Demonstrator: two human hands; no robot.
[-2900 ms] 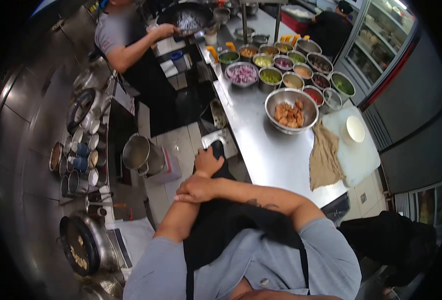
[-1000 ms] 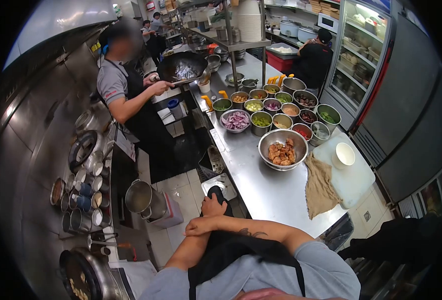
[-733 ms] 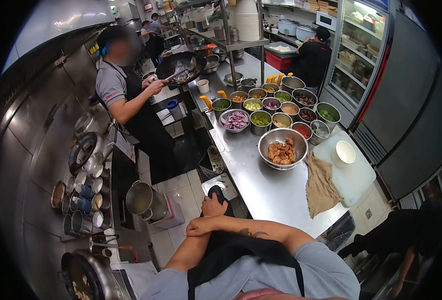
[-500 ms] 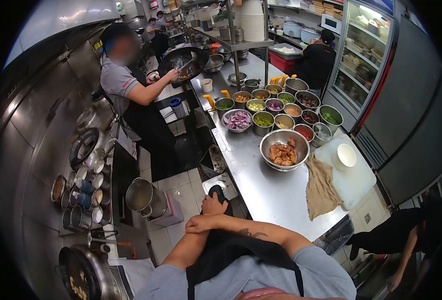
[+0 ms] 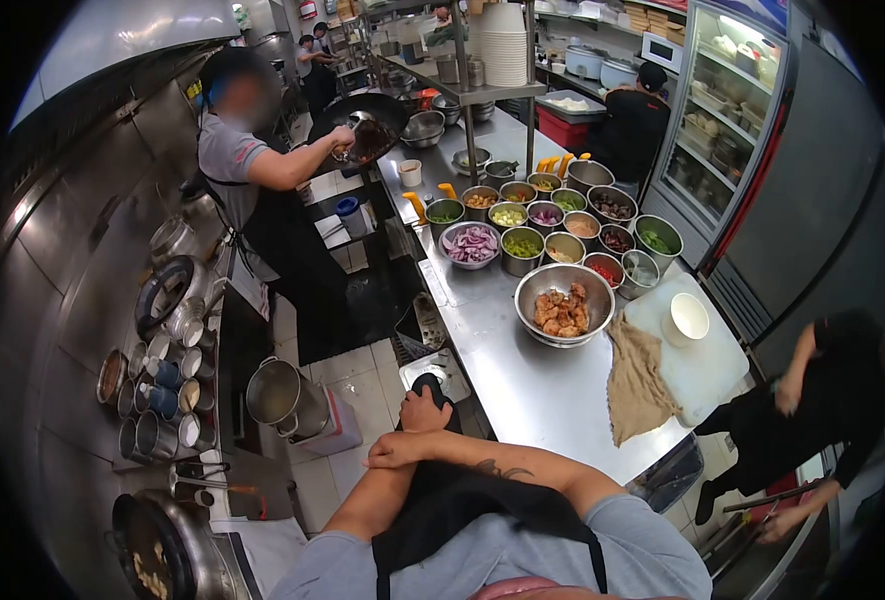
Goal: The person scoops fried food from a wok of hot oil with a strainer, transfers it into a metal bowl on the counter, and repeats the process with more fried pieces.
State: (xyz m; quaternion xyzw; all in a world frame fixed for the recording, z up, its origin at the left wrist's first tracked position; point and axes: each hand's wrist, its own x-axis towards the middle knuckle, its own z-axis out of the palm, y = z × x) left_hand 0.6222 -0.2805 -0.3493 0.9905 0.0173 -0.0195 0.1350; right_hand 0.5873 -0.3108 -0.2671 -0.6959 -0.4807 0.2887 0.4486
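My forearms are crossed in front of my black apron. My right hand is closed over my left forearm near the wrist. My left hand lies beyond it, against dark clothing beside a black shoe. Its fingers look loosely apart and hold nothing visible. To the right, the steel table carries a steel bowl of browned fried pieces, a tan cloth, a white cutting board and a white bowl. Neither hand touches these.
Metal containers of chopped ingredients and a bowl of sliced purple onion stand farther back. On the left, a co-worker tilts a wok. A stockpot stands by the stove side. Another person is at lower right.
The co-worker's wok has tipped more, its inside facing away to the side. The person at lower right has come further into view, both hands showing. My hands have stayed crossed.
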